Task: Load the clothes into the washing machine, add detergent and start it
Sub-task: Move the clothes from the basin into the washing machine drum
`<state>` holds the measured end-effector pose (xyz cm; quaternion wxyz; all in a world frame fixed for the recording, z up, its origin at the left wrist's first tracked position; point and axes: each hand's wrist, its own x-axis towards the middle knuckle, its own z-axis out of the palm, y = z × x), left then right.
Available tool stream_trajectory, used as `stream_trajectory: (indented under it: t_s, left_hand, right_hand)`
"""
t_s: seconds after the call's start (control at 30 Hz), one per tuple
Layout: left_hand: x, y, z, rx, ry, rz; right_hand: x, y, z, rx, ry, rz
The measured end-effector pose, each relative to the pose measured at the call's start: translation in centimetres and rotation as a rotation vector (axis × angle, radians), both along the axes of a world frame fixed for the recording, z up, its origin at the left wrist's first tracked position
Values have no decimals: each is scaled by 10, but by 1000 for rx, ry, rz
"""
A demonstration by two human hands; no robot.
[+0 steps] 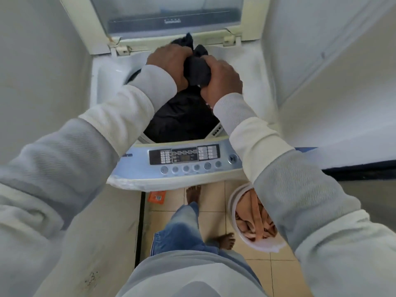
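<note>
Clothes are what you have in both fists: your left hand (pixel 169 61) and right hand (pixel 222 79) are clenched side by side on one dark garment (pixel 197 70), bunched up between them over the open washing machine (pixel 252 69), with its loose ends poking out beyond your knuckles toward the raised lid (pixel 169 13).

Your main risk, I'd judge, is those loose ends. If you let go with the bundle this far back, a corner could drape over the rim behind your hands or catch near the hinges instead of dropping into the drum. Letting go with one hand first may also swing the cloth sideways onto the rim.

Below your wrists, more dark cloth (pixel 182 116) already fills much of the drum, so a tight wad dropped on top could sit high.

Nearer you than your right elbow, a white bucket (pixel 232 202) on the floor holds tan cloth (pixel 255 217), so loading looks unfinished. I can't see any detergent for certain.

The garment looks soft, thick and crumpled, near black; I can't tell what kind it is.
</note>
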<state>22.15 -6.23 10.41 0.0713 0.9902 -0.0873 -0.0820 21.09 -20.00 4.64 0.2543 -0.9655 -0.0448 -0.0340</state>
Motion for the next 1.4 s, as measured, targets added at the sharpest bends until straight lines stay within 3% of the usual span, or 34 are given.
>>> stream_trajectory:
  t_s: [0.2, 0.47, 0.53, 0.7, 0.97, 1.2, 1.4]
  left_hand:
    - [40, 37, -93, 32, 318, 79]
    - [34, 36, -156, 308, 567, 101]
    - [31, 34, -155, 269, 487, 103]
    - [12, 9, -122, 180, 55, -44]
    - [-45, -55, -64, 223, -283, -194]
    - [-104, -144, -39, 224, -374, -332]
    - [-153, -227, -52, 169, -376, -496]
  right_hand:
    - [44, 16, -72, -64, 410, 50]
    - [41, 12, -84, -203, 402, 33]
    - [35, 6, -79, -254, 357, 25]
    - [6, -17, -50, -341, 230, -31]
    - [-79, -93, 5, -352, 106, -183]
    - [-171, -192, 14, -339, 86, -358]
    - [-265, -277, -12, -332, 223, -523]
